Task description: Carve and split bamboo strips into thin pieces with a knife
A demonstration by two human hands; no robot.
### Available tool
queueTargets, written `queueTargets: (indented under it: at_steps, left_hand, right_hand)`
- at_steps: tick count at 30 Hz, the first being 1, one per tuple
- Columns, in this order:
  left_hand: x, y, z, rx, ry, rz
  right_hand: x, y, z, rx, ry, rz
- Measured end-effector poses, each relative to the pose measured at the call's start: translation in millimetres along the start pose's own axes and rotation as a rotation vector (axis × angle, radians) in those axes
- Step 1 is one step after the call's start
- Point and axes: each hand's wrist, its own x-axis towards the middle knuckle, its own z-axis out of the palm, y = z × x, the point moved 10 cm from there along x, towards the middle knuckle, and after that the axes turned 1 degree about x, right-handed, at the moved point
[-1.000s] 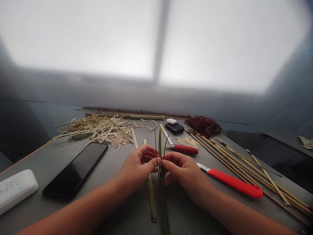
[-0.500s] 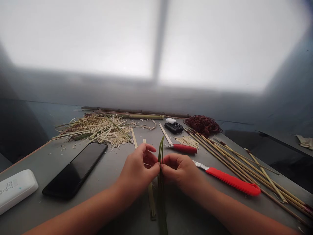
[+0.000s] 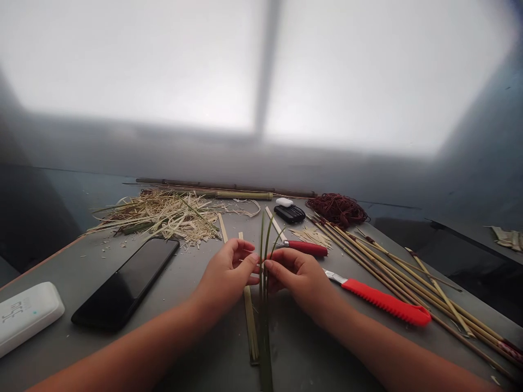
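My left hand (image 3: 226, 275) and my right hand (image 3: 294, 275) meet over the middle of the grey table (image 3: 183, 305). Both pinch a bunch of thin green bamboo strips (image 3: 265, 239) that stands upright between them, with its tips fanned apart above my fingers. The lower part of the bunch runs down towards me. A flat pale bamboo slat (image 3: 249, 321) lies on the table under my left hand.
A red-handled knife (image 3: 384, 300) and a smaller red-handled tool (image 3: 304, 247) lie right of my hands. Several long bamboo sticks (image 3: 429, 288) stretch along the right. A black phone (image 3: 128, 282), a white device (image 3: 26, 316), a shavings pile (image 3: 163, 215) and dark red cord (image 3: 337, 208) are around.
The strip tips were fanned, came together, and are spread apart again now. Both hands have shifted slightly away from me and stay pinched on the bunch.
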Motion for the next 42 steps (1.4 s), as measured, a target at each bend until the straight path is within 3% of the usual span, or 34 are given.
queueTargets:
  at_steps: [9, 25, 34, 42]
  left_hand:
    - [2, -8, 2.4, 0.141, -0.064, -0.016]
    - [0, -9, 2.0, 0.086, -0.092, -0.09]
    - [-3, 0, -0.1, 0.194, -0.042, -0.016]
    - [-11, 13, -0.6, 0.242, 0.038, 0.118]
  right_hand:
    - [-3, -1, 0, 0.008, 0.007, 0.022]
    - [-6, -2, 3, 0.004, -0.026, 0.067]
    - [-6, -6, 3, -0.016, -0.052, 0.012]
    - [-8, -10, 4, -0.114, 0.001, -0.044]
